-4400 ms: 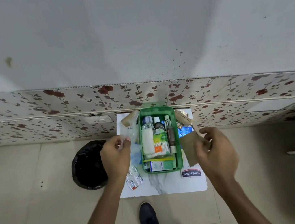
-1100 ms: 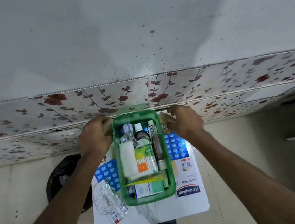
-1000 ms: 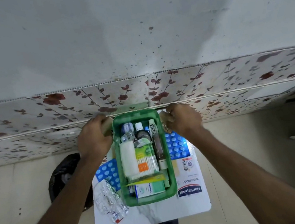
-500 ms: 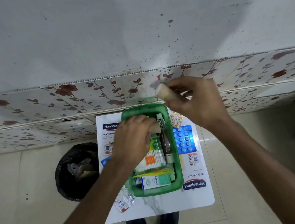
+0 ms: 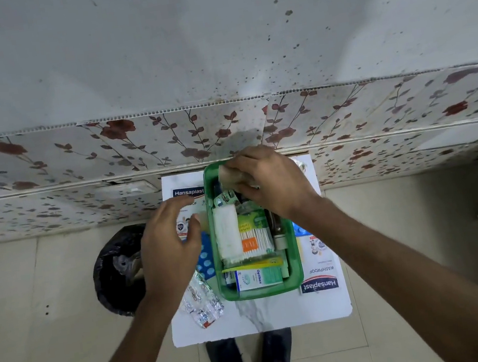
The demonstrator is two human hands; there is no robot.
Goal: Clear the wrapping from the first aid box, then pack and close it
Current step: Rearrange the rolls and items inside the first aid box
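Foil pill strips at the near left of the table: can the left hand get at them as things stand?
Probably yes. The left hand is open and empty, hovering beside the green box, and the foil pill strips lie uncovered on the table just nearer the person. Only the hand's own wrist overlaps them.

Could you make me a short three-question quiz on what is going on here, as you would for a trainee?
1. True or false: the right hand holds a tan roll over the far end of the green box.
2. Which lies on the white board left of the box near its front corner? A) silver blister packs B) scissors C) a glass bottle
3. Fill in: the left hand is open and holds ____.

Key
1. True.
2. A: the silver blister packs lie there.
3. Nothing; it hovers, fingers spread, above the Hansaplast packet beside the box.
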